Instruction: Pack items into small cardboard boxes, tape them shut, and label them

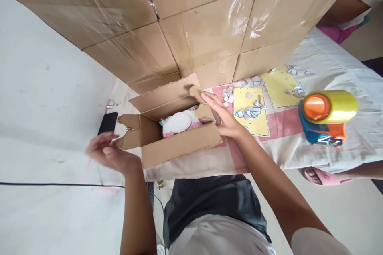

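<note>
At centre, an open carton [181, 152] being handled
Flap's [195, 92] touched by the open, straight-fingered right hand [225, 116]; left hand's [116, 154] seen loosely open, frame left.

Open box [167, 149], pack [178, 122] inside

We see a plain brown cardboard box sitting upright on the cloth [185, 171], its top open. Its long flaps [167, 92] splay outward with ragged edges; the notched left flap [131, 121] spreads out too, and the right end is partly hidden. Inside, we find the pack, printed in pink and white with a pale oval on top, nearer the right end.
</note>
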A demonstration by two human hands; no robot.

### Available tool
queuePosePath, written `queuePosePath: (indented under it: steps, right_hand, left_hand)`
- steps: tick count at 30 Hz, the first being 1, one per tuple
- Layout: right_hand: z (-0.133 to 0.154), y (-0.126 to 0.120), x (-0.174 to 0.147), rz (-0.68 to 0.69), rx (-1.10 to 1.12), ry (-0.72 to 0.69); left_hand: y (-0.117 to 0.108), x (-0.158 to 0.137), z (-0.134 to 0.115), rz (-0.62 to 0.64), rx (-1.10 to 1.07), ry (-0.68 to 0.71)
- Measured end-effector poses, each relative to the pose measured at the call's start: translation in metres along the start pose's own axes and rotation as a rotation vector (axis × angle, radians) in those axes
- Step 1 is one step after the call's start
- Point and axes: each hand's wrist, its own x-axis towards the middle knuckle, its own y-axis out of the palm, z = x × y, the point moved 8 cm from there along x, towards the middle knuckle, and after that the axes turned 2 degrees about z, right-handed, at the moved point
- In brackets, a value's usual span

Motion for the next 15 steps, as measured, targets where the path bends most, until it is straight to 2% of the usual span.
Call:
queuePosePath:
  steps: [2,4,8,10,15]
  right_hand:
    - [0.004,-0.001,0.001,-0.027,0.013,-0.028]
    - [0.006,-0.002,0.001,-0.061,0.009,-0.064]
    - [0.011,-0.011,-0.002,-0.154,-0.041,-0.133]
    - [0.013,-0.018,-0.004,-0.188,-0.061,-0.146]
    - [0.017,-0.024,-0.006,-0.242,-0.074,-0.102]
  left_hand:
    - [0.026,-0.008,0.0,0.096,-0.154,0.062]
    - [0.044,-0.012,-0.013,0.175,-0.251,0.2]
    - [0.054,-0.012,-0.04,0.222,-0.361,0.425]
    - [0.054,-0.01,-0.047,0.23,-0.409,0.437]
    - [0.047,-0.013,-0.058,0.279,-0.478,0.265]
